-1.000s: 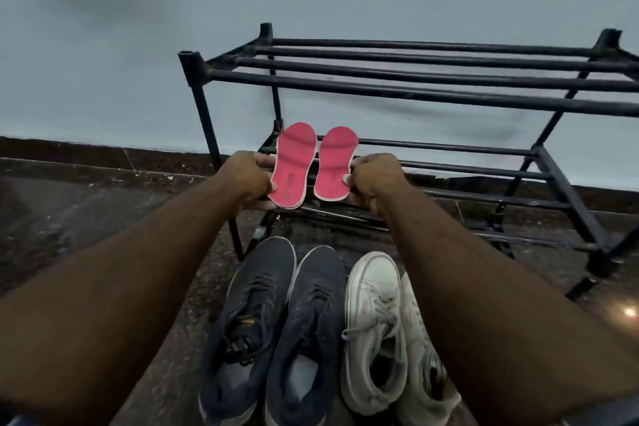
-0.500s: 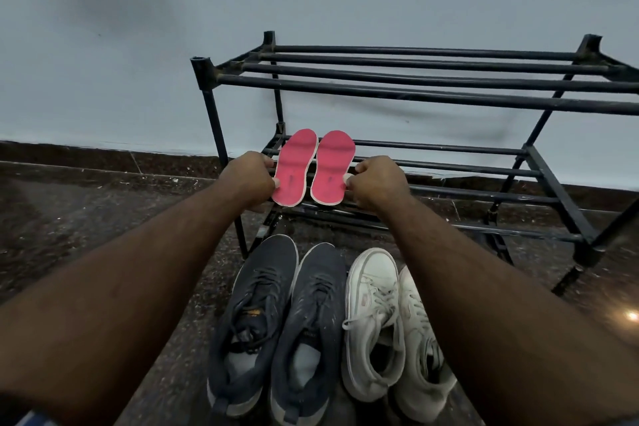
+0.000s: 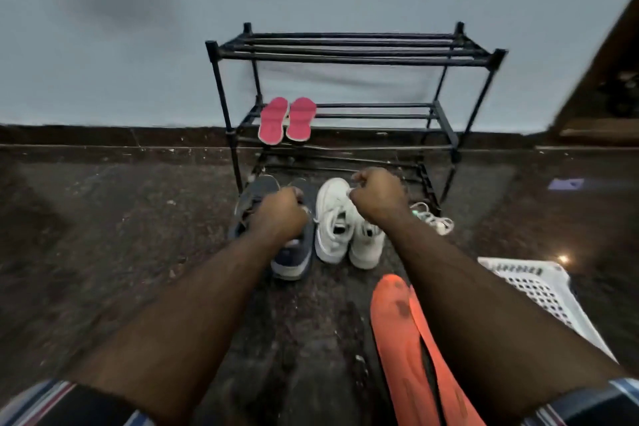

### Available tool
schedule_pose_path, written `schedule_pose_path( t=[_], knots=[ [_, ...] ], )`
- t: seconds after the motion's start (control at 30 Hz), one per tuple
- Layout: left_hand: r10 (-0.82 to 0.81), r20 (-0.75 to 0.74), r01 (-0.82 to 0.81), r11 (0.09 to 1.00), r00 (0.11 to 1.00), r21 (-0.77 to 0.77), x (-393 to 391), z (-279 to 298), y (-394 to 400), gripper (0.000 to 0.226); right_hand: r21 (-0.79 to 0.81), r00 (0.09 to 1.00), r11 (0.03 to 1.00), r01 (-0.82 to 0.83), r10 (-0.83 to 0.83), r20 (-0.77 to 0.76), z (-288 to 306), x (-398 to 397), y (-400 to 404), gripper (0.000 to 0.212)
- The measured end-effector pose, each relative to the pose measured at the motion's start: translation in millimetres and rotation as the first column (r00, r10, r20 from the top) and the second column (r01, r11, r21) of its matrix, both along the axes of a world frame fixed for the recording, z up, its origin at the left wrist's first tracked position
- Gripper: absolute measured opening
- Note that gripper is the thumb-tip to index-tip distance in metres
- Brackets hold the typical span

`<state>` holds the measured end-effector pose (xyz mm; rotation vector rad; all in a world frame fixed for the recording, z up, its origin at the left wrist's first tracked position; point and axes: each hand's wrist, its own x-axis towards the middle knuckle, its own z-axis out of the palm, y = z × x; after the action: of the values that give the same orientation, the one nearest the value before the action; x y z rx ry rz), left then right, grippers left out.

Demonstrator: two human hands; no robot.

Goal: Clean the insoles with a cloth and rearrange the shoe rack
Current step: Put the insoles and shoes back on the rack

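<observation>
The two pink insoles [image 3: 287, 119] lay side by side at the left end of the shoe rack's [image 3: 349, 52] middle shelf, heels over its front bar, well apart from both hands. The left hand [image 3: 279, 214] was curled over the dark blue sneakers [image 3: 276, 239] on the floor at the rack's front left foot, seemingly gripping the tongue or laces, though blur hid the fingers. The right hand [image 3: 378, 197] was fisted above the white sneakers [image 3: 345, 228] just beside them, apparently pinching a lace. The rest of the middle shelf and the top shelf were bare bars. An orange cloth [image 3: 401, 332] lay on the dark speckled floor [image 3: 121, 235] under the right forearm, a white perforated basket [image 3: 539, 290] further right. A pale wall stood behind.
</observation>
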<state>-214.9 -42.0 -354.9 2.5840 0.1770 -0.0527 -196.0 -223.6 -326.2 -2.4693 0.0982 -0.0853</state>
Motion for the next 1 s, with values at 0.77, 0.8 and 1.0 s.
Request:
schedule_pose_path(
  t=[0.77,0.8,1.0],
  knots=[
    [-0.076,-0.428,-0.005,0.983,0.9,-0.185,-182.2,-141.1,-163.9,0.03,0.019,0.911,0.991,0.135,-0.116,-0.396,-173.0,-109.5,-136.3,0.041],
    [-0.061,-0.43,-0.021,0.983,0.901,-0.183,-180.7,-148.2,-166.3,0.04,0.022,0.908,0.99,0.139,-0.119,-0.402,-173.2,-108.1,-137.4,0.042],
    [0.095,-0.425,-0.227,0.935,0.9,-0.272,-177.8,-147.8,-178.1,0.058,-0.029,0.901,0.996,0.08,-0.085,-0.425,-63.7,-145.0,-116.8,0.043]
  ],
)
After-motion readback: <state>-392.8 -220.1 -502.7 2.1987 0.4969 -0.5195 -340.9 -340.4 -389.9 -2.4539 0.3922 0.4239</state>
